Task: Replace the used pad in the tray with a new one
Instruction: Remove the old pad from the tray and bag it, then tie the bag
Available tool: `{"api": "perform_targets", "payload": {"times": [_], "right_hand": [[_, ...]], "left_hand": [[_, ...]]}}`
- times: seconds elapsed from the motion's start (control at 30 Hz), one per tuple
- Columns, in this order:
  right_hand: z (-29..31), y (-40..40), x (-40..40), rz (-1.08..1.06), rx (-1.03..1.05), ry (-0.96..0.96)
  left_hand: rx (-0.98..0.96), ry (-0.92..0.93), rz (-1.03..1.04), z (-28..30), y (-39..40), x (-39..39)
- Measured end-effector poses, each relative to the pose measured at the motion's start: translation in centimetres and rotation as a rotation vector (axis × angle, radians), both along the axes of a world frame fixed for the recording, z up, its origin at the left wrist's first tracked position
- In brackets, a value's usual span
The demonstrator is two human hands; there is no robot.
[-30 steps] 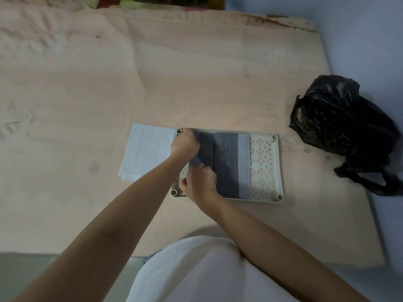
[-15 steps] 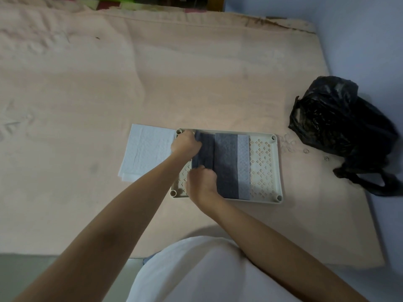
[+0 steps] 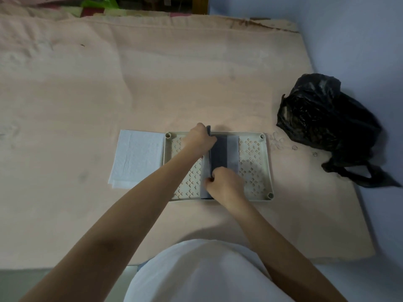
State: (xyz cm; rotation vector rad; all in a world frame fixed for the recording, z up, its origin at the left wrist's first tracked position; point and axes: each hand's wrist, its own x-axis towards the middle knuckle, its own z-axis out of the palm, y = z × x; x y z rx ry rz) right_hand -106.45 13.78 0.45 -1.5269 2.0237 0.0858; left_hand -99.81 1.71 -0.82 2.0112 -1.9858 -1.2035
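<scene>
A cream tray [image 3: 267,166] with a perforated floor lies flat on a peach-covered surface [image 3: 152,83]. Across its middle runs the grey pad [image 3: 220,155], gathered into a narrow folded strip that reaches from the far rim to the near rim, with a paler band along its right side. The tray floor shows bare on both sides of the strip.

The left hand [image 3: 199,139] sits at the far rim, its fingers curled around the far end of the pad, a bit of which sticks up past the knuckles. The right hand [image 3: 225,185] is at the near end, fingers and thumb pinching the strip's left edge.

A white pad [image 3: 136,159], folded flat, lies on the surface just left of the tray, its right edge touching or slipping under the tray's left rim. A crumpled black bag [image 3: 327,118] rests to the right, well apart from the tray, next to a pale blue wall [image 3: 359,40].
</scene>
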Motion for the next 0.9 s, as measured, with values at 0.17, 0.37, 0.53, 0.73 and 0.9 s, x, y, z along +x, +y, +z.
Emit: {"api": "perform_targets", "payload": {"times": [0.17,0.37,0.53,0.73,0.9], "right_hand": [[-1.1,0.9,-2.4,-0.116,0.005,-0.022],[-3.0,2.0,-4.3,-0.195,-0.032,-0.047],[-4.3,2.4,-5.3,-0.227,-0.072,-0.072],[-5.9,2.6,-6.0,-0.254,-0.114,-0.088],[-6.8,2.9,-6.4,-0.193,-0.145,0.046]], "left_hand": [[-0.129,-0.209,-0.162,0.4,1.1,-3.1],[-0.134,-0.213,-0.185,-0.8,1.3,-5.6],[-0.109,-0.26,-0.205,-1.5,1.4,-6.8],[-0.136,-0.236,-0.197,-2.7,1.4,-7.1],[-0.159,-0.155,-0.252,-4.0,1.6,-6.8]]}}
